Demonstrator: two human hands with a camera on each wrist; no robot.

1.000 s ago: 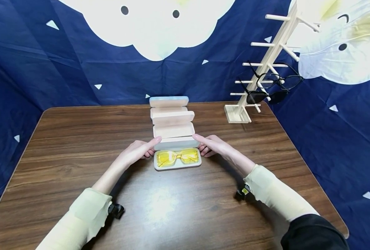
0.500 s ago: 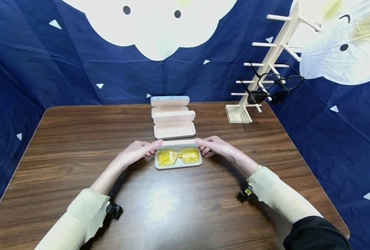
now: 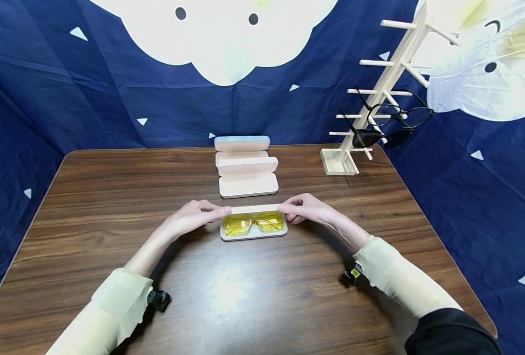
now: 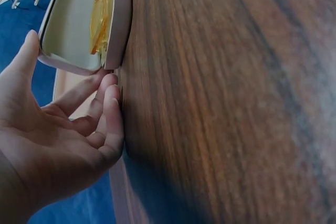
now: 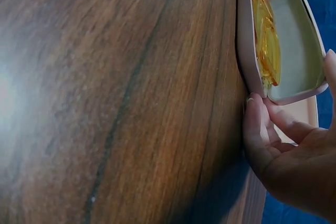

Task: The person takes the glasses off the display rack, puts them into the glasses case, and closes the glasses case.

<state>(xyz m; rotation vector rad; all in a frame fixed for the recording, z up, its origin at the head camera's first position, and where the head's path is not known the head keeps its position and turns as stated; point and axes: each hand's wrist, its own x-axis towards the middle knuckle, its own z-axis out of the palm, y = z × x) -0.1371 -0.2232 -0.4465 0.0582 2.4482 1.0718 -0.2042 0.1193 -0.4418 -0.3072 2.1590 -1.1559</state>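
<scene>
Case lies on the table, well apart from the edges, wood stretching toward six o'clock; one yellow pair inside. Left hand at nine and right hand at three pinch the half-raised lid. At twelve, two open cases; at two, one stand with two black pairs.

I see glossy, see-through plastic glasses and their case, smooth outside, matt within. On my remote feed, the tabletop looks shiny, grained wood, the backdrop creased cloth, the rack dull, bare-looking wood.
</scene>
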